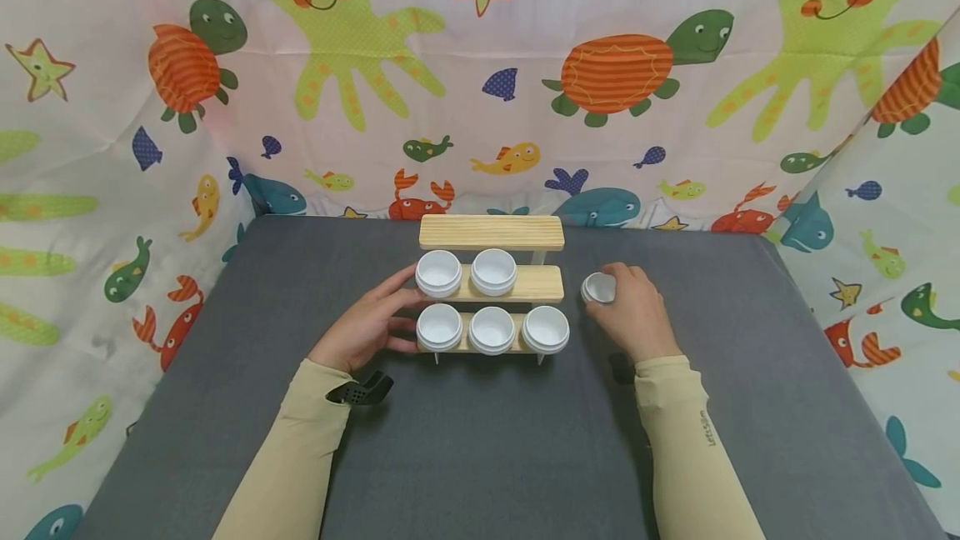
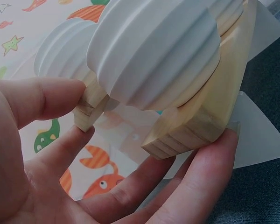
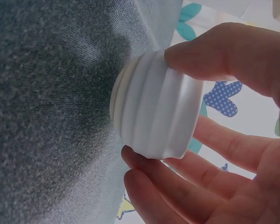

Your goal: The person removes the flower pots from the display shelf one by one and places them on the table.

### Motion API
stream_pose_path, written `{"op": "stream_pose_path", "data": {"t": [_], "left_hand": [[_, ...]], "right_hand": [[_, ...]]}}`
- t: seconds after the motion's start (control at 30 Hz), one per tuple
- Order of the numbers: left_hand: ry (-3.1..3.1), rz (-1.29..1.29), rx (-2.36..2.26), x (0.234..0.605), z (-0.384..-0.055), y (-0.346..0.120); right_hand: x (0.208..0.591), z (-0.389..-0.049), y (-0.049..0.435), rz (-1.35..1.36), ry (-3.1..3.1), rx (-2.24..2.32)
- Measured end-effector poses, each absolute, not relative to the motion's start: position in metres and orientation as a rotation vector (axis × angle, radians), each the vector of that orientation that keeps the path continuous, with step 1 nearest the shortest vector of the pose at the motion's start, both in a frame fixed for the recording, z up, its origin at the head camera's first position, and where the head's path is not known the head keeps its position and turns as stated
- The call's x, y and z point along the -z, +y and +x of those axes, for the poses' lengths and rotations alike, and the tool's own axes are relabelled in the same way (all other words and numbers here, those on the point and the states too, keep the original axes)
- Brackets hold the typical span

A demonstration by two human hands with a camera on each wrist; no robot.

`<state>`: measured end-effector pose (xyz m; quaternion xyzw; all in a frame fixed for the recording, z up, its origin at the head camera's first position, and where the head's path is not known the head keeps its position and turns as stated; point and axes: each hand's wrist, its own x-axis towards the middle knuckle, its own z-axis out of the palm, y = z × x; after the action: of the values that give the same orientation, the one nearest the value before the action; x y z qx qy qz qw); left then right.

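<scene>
A three-tier wooden stand (image 1: 491, 232) with translucent supports stands on the grey table. On its middle tier sit two white ribbed pots, one at the left end (image 1: 438, 273) and one beside it (image 1: 493, 272). The lowest tier bears three more pots in a row. My left hand (image 1: 367, 325) grips the left end of the stand; in the left wrist view the thumb and a finger pinch one board while other fingers touch the lower board (image 2: 191, 133). To the right of the stand, my right hand (image 1: 637, 313) holds a white ribbed pot (image 3: 154, 105) between thumb and fingers, close over the table cloth.
The grey table (image 1: 480, 448) reaches back to a white curtain (image 1: 480, 73) printed with sea animals, which also runs along both sides. A top board without pots forms the stand's highest tier. A black strap (image 1: 362, 391) is at my left wrist.
</scene>
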<state>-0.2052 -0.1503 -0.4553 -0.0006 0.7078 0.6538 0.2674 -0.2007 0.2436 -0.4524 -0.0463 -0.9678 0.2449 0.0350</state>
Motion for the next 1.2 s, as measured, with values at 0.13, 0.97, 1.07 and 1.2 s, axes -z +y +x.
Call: {"op": "stream_pose_path", "data": {"t": [0.13,0.97,1.07,1.2], "left_hand": [[1.911,-0.007,-1.765,0.4556,-0.2054,-0.1502],[1.904,-0.005,-1.786,0.458,-0.2064,-0.1509],[1.903,-0.004,-1.787,0.4581,-0.2064,-0.151],[1.903,-0.005,-1.784,0.458,-0.2073,-0.1509]], "right_hand": [[0.4525,-0.2009,0.2443,-0.14,-2.977,-0.752],[0.455,-0.2032,0.2458,-0.177,-3.011,-0.777],[0.4552,-0.2036,0.2462,-0.171,-3.014,-0.782],[0.4552,-0.2038,0.247,-0.17,-3.017,-0.79]]}}
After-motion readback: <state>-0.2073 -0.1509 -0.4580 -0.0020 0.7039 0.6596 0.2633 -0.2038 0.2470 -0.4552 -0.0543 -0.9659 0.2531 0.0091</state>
